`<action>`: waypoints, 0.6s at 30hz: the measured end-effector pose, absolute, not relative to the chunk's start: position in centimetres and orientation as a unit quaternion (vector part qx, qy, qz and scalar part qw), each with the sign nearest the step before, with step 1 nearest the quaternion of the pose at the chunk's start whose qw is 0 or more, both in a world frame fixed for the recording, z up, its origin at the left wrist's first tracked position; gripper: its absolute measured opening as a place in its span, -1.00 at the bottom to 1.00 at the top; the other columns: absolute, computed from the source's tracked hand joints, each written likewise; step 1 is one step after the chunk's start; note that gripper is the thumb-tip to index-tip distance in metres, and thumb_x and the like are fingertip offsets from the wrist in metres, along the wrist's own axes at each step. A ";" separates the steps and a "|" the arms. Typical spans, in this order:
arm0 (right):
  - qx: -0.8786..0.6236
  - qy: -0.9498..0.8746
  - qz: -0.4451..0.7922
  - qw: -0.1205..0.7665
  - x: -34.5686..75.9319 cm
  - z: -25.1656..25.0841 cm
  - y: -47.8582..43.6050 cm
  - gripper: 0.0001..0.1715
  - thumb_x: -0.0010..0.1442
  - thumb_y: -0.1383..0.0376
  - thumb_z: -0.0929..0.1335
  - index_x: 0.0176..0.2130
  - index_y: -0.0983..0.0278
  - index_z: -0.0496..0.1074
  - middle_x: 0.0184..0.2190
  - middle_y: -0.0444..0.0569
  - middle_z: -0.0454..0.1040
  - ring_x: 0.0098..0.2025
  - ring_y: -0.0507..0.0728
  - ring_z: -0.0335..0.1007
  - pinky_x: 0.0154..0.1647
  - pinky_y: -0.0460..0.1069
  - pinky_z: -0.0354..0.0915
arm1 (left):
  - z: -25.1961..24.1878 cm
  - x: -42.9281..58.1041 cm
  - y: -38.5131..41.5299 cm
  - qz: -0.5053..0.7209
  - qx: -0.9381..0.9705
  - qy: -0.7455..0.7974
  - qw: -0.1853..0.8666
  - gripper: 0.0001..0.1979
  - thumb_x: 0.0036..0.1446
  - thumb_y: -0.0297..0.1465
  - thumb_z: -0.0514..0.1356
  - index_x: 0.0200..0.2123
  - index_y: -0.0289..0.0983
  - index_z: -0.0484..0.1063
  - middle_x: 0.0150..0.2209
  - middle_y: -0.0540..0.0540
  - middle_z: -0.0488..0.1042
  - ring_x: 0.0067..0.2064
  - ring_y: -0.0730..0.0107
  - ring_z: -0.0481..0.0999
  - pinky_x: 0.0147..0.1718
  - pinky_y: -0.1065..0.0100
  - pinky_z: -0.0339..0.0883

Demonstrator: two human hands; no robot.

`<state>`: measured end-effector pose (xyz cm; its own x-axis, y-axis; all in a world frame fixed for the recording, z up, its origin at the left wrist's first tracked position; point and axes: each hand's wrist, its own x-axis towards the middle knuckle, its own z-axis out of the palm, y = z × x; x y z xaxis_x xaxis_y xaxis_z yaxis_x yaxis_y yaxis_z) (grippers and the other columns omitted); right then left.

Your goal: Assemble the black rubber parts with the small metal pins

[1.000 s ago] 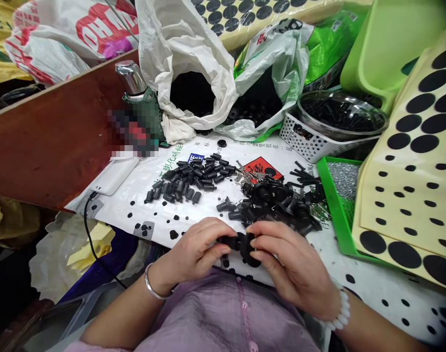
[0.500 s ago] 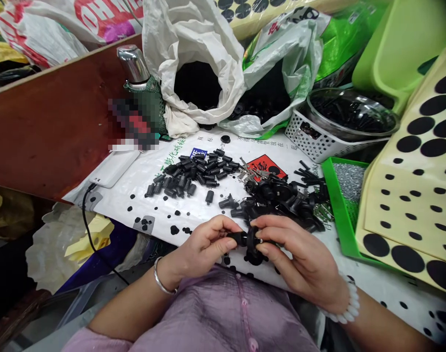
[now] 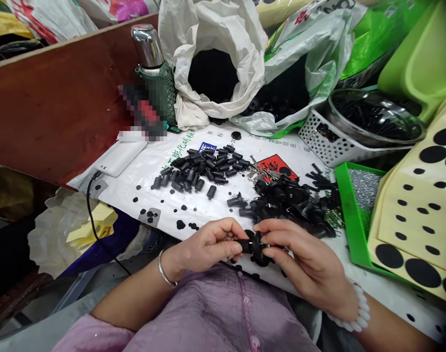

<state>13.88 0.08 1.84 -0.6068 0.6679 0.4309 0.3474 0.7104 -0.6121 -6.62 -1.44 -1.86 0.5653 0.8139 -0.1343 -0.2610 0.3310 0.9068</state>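
Note:
My left hand (image 3: 215,244) pinches a small black cylindrical plastic piece (image 3: 245,245) between thumb and fingers. Pressed up against that piece is a round black plastic part (image 3: 258,248), which my right hand (image 3: 301,259) grips with thumb and fingertips. A bit of shiny metal shows where they meet; the rest is behind my fingers. Just beyond my hands lies a heap of black plastic parts (image 3: 285,200). Left of it is a pile of small black cylinders (image 3: 197,168), with thin metal strips (image 3: 261,171) between the two.
A green tray (image 3: 349,220) of small silvery pieces stands at right beside yellow sheets with black discs (image 3: 409,230). Behind are a white sack (image 3: 215,98), a perforated white basket (image 3: 318,137) under a steel bowl (image 3: 376,122), and a flask (image 3: 149,49). A white power bank (image 3: 122,159) trails a cable.
The view has shifted slightly, so the table contents appear lower left or right of before. Both hands keep the same hold, with the two black pieces still against each other.

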 end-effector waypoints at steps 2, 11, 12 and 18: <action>-0.299 -0.865 0.238 0.326 13.9 1.7 0.0 -0.81 0.18 0.46 0.26 -0.18 0.26 0.32 -0.22 0.07 0.45 -0.16 0.10 0.42 -0.23 -0.05 0.42 | -2.1 -6.4 -1.4 0.358 0.444 0.296 0.766 -0.66 0.04 -0.19 0.23 -0.28 -0.35 0.29 -0.48 0.01 0.36 -0.48 0.58 0.34 -0.45 0.50 0.22; -0.248 -0.935 0.118 0.224 15.5 2.6 0.2 -0.50 0.22 0.26 0.28 0.12 0.38 0.20 -0.04 0.19 0.38 0.00 0.16 0.35 -0.04 -0.02 0.38 | -2.3 -6.2 -1.0 0.367 0.417 0.270 0.786 -0.66 0.04 -0.21 0.24 -0.27 -0.35 0.29 -0.48 -0.01 0.39 -0.50 0.60 0.36 -0.48 0.53 0.24; -0.248 -0.935 0.104 0.229 15.6 2.5 0.2 -0.52 0.22 0.28 0.27 0.11 0.40 0.22 -0.04 0.19 0.39 -0.01 0.15 0.35 -0.02 -0.02 0.37 | -2.2 -6.2 -1.0 0.365 0.416 0.270 0.788 -0.66 0.03 -0.21 0.24 -0.27 -0.35 0.29 -0.48 -0.01 0.39 -0.50 0.60 0.35 -0.48 0.52 0.24; -0.247 -0.939 0.060 0.230 15.5 2.2 0.0 -0.62 0.24 0.35 0.26 0.04 0.45 0.28 -0.11 0.18 0.44 -0.07 0.12 0.40 -0.02 -0.05 0.36 | -1.7 -6.2 -1.0 0.354 0.434 0.284 0.778 -0.67 0.05 -0.20 0.22 -0.29 -0.34 0.28 -0.47 -0.01 0.36 -0.49 0.58 0.31 -0.47 0.51 0.21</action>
